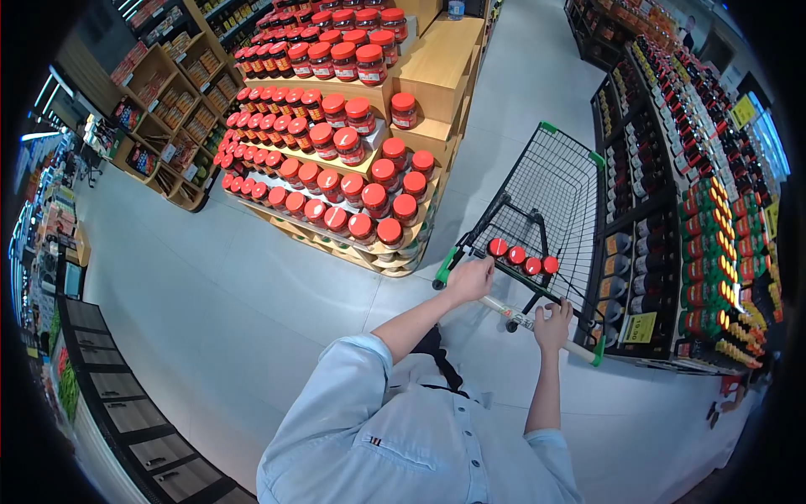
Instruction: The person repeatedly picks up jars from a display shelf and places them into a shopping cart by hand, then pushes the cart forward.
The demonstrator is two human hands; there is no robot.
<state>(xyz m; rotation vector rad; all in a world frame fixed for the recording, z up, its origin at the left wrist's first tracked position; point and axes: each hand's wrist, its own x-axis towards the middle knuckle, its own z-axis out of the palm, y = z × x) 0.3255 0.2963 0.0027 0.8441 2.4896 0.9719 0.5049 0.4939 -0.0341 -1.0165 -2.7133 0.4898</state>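
A wire shopping cart with green corner pieces stands in front of me. My left hand is closed at the left end of the cart's handle. Farther right along the same bar, my right hand rests on it with bent fingers; whether they wrap fully round it is not clear. Several jars with red lids stand in a row in the near part of the cart, just beyond the handle.
At the left front, a tiered wooden display holds many red-lidded jars. A bottle shelf runs close along the cart's right side. Wooden shelves stand at the back left, dark-framed cabinets at the lower left. A distant person is at the upper right.
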